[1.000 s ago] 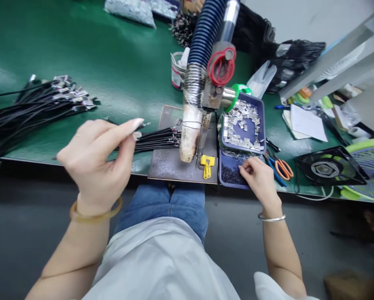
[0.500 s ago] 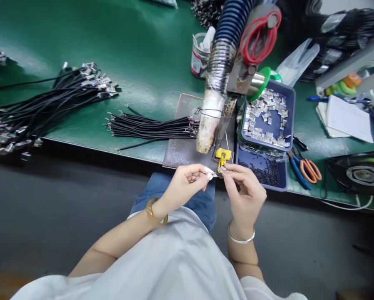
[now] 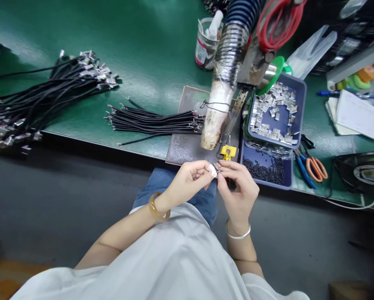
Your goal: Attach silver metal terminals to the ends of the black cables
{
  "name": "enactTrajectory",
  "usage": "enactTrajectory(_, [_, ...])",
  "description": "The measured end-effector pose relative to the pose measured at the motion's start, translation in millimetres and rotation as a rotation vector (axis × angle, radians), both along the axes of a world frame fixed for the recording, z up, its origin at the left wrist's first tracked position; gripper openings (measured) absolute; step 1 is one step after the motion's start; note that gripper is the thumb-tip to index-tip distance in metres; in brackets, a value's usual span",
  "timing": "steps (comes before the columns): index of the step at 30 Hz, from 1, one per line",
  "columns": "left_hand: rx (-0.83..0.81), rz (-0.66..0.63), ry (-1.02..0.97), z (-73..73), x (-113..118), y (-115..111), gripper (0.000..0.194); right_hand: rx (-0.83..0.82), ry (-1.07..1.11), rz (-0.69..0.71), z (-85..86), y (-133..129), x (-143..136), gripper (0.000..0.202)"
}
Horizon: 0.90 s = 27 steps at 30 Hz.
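Observation:
My left hand is closed in a pinch, with white covering on its fingertips; what it holds is too small to name. Close against it, my right hand pinches a small metallic piece between thumb and fingers. The fingertips of both hands meet just in front of the bench edge, below a yellow clip. Behind them lies a dark board, partly under a bundle of black cables with stripped ends. A white-wrapped hose end hangs above the board.
Right of the board, one blue tray holds metal connectors and another small black pieces. Pliers, papers and a fan are farther right. Connector-ended cables lie left; a cup stands behind.
My right hand has moved left, bringing its fingertips up against those of my left hand. The camera view has shifted slightly, so the bench items appear displaced.

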<state>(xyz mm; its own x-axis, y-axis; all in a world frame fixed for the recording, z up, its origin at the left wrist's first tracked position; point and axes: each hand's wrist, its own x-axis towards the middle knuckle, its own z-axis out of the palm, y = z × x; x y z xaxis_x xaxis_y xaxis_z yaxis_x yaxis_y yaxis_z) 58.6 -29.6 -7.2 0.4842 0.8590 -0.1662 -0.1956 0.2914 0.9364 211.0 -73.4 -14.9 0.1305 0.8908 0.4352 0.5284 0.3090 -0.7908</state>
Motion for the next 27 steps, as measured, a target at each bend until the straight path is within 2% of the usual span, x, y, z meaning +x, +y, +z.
enactTrajectory(2, [-0.042, 0.013, -0.037, -1.3, 0.3, 0.8, 0.021, 0.134, -0.135, -0.071, -1.4, -2.0, -3.9, 0.019])
enactTrajectory(5, [-0.041, 0.071, -0.021, -1.6, 1.2, 3.2, 0.019, 0.217, -0.110, -0.142, -2.2, -2.9, -5.6, 0.025])
enactTrajectory(9, [-0.014, 0.124, -0.008, -1.5, 1.6, 6.9, 0.012, 0.303, -0.151, -0.130, -0.2, -2.7, -4.1, 0.026])
enactTrajectory(12, [0.012, 0.148, 0.007, -2.3, 1.0, 9.5, 0.006, 0.288, -0.202, -0.101, -1.5, -0.9, -3.5, 0.025])
enactTrajectory(16, [0.083, 0.159, 0.037, -1.1, -0.4, 13.5, 0.009, 0.153, 0.039, -0.104, -8.9, 4.8, -2.3, 0.014])
enactTrajectory(18, [0.122, 0.163, 0.060, 0.1, -0.5, 15.5, 0.013, 0.123, 0.072, -0.085, -11.7, 7.6, -1.6, 0.013])
enactTrajectory(24, [0.168, 0.231, 0.137, -0.4, 4.9, 20.0, 0.013, 0.279, -0.266, -0.067, -10.3, 12.6, 0.9, 0.023])
enactTrajectory(27, [0.183, 0.263, 0.166, -1.2, 7.8, 21.3, 0.013, 0.325, -0.354, -0.063, -8.9, 14.9, 2.4, 0.024])
